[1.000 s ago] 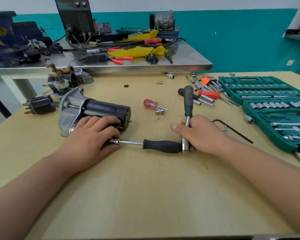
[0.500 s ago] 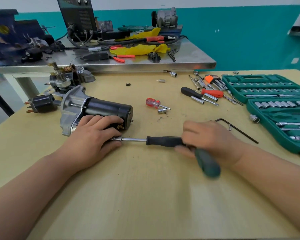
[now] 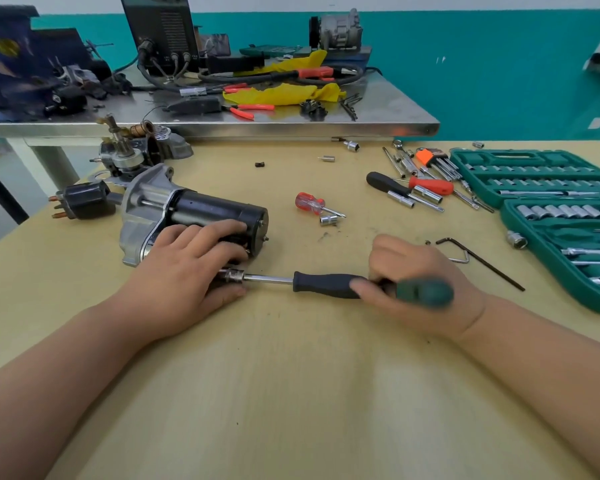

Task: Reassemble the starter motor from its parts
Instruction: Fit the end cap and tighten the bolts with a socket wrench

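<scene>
My head camera looks forward and down, close over my hands on the wooden table [image 3: 291, 393], the steel bench [image 3: 378, 112] beyond.

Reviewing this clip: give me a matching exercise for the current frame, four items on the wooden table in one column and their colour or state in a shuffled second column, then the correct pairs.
Items:
1. starter motor
2. small screwdriver
3. hex key
4. socket set case

States:
A. green, lying open at the table's right side
B. black, bent, lying loose just beyond the right hand
C. red handle, lying untouched mid-table
D. black body with a silver housing, steadied by the left hand

Pairs: 1-D, 2-C, 3-B, 4-A
</scene>
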`<state>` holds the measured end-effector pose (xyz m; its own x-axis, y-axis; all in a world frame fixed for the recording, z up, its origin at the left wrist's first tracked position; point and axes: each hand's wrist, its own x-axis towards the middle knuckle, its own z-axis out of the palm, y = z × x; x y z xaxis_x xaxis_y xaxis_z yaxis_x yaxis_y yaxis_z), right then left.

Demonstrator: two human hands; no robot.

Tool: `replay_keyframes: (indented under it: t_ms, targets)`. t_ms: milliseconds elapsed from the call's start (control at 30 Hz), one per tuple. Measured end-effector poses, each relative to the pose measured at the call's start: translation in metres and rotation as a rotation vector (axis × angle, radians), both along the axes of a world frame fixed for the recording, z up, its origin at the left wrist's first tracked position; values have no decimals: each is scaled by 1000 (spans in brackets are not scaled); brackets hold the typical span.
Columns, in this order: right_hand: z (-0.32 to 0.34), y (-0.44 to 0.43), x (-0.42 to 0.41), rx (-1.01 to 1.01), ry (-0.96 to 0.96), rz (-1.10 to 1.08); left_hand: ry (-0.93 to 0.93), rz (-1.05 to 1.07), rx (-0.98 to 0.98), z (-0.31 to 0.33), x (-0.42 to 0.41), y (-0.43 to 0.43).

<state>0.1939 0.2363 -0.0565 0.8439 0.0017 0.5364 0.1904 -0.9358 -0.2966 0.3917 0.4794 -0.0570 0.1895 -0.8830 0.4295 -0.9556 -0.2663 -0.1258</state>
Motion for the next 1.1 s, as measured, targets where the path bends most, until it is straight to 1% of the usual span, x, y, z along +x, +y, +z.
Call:
replay_keyframes:
  t_ms: [67,100,133,167,233,267,300,333,367,400,433,467,500,533,567,600,633,667,700,733,767,800,833,867,900,933,967,1033,1067,1100]
  targets:
    - [0,5,10,472,134,-198,4,-9,-3,1,0,0]
    - [0,2,13,604,196,-299,2,-11,-7,1,0,1]
    - [2,-1,15,659,245,-327,2,-12,-13,0,-1,1]
    - [3,0,15,569,243,-316,5,-13,-18,1,-1,1]
    - [9,0,5,177,49,-143,21,-15,-19,1,-1,0]
    - [11,0,0,16,27,-37,31,-13,-21,2,-2,0]
    - [10,1,-3,-82,19,16,37,-12,-22,3,-2,-1]
    - [5,0,-4,-89,56,23,33,-14,-19,3,-2,-1]
    - [6,3,-2,83,110,-13,20,-19,-15,3,-2,-1]
    - [5,7,3,301,124,-93,4,-20,-10,2,-2,-1]
    - [4,6,9,508,181,-200,-3,-17,-4,2,-2,0]
    - [2,2,13,617,224,-282,-1,-10,1,2,-2,0]
    - [1,0,14,568,208,-301,6,-2,3,2,-2,0]
    - [2,-1,15,387,125,-284,15,-1,-2,2,-2,0]
    - [6,-3,13,138,22,-220,25,-6,-12,2,-2,-1]
    - [6,-3,7,-64,-28,-105,32,-14,-25,2,-1,-1]
    - [6,-3,3,-172,-13,-23,32,-24,-38,2,-1,-1]
    - [2,-3,0,-156,27,38,26,-34,-45,1,0,-1]
    - [1,-3,1,15,77,16,18,-39,-44,1,0,-1]
    - [4,-1,5,271,80,-72,12,-39,-40,1,0,-1]
    - [7,2,12,500,126,-191,8,-36,-33,1,0,-1]
    - [5,0,18,649,222,-304,3,-30,-18,1,0,-1]
    - [4,-4,23,710,280,-366,-1,-20,-1,1,-1,-1]
    - [4,-8,25,695,307,-394,-2,-11,10,1,-1,-1]
    - [4,-9,24,585,272,-373,3,-9,7,1,0,-1]
    - [4,-8,19,434,186,-315,14,-10,-5,2,0,-2]
    - [7,-7,12,251,81,-202,22,-11,-17,2,0,-2]
    - [9,-9,1,-158,-14,49,24,-9,-24,2,0,-3]
    - [4,-9,-2,-300,-52,89,22,-11,-23,1,0,-4]
    - [2,-8,-1,-285,-34,75,20,-13,-21,1,0,-4]
